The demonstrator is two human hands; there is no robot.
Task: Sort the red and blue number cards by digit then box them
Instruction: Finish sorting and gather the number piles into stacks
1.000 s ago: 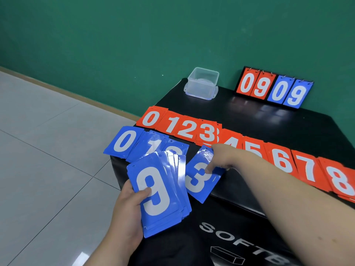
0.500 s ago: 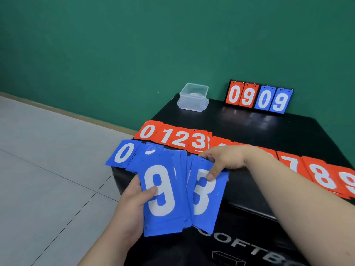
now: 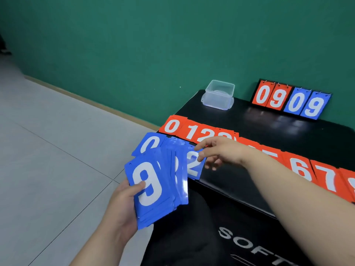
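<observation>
a fanned stack of blue cards [image 3: 153, 189] is gripped in the left hand [image 3: 120, 206], held up in front of the near left corner of the black table [image 3: 269, 131]. the thumb is pressed across the white 9 on the top card, and the other fingers are hidden behind the stack. the right hand [image 3: 221, 152] is reached across to the left over the table, its fingers loosely spread and the forefinger stretched out. its thumb tip is seen against the right edge of a blue 2 card [image 3: 193, 166], which lies at the table's front edge just beside the fan. whether that card is pinched or only touched cannot be told. a blue 0 card [image 3: 151, 144] is laid flat at the table's left corner, and more blue cards are overlapped between it and the 2, their digits hidden by the fan. behind them a row of red cards [image 3: 192, 130] is laid out in digit order from 0 on the left towards 7 and beyond on the right, the middle of the row being covered by the right arm. a clear plastic box [image 3: 219, 95] is stood at the far left corner of the table, well apart from the cards. to its right a scoreboard stand [image 3: 290, 100] reading 0 9 0 9 is propped near the green wall [image 3: 172, 45]. black fabric [image 3: 240, 240] with white lettering is seen below the table's front edge, and a tiled floor [image 3: 48, 169] is seen at the left.
</observation>
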